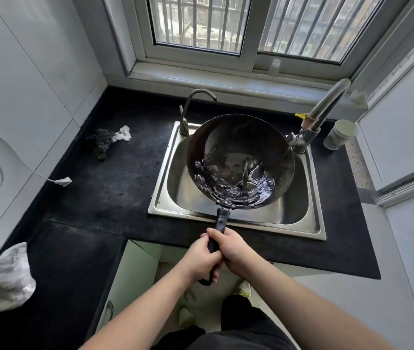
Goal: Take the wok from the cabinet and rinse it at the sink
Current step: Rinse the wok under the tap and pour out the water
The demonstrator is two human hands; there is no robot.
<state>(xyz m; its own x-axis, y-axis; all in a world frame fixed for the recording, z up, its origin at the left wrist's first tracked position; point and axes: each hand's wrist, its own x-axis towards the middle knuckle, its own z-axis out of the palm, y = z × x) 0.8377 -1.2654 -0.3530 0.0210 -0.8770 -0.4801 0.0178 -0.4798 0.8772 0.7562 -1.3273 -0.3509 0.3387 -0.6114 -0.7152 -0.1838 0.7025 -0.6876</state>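
Note:
A dark round wok (238,145) hangs over the steel sink (168,198), tilted toward me, with water swirling in its near lower part. Its black handle (219,223) runs back over the sink's front rim. My left hand (200,258) grips the rear end of the handle. My right hand (233,251) grips the handle just ahead of it, the two hands touching. The main tap (324,109) rises at the sink's right rear; whether water runs from it I cannot tell.
A thin second tap (195,104) stands at the sink's left rear. On the black counter lie a dark scourer (99,144) with a white rag (123,133), a white plug and cord (63,181), and a cup (341,133) at right. The cabinet door (130,279) below stands open.

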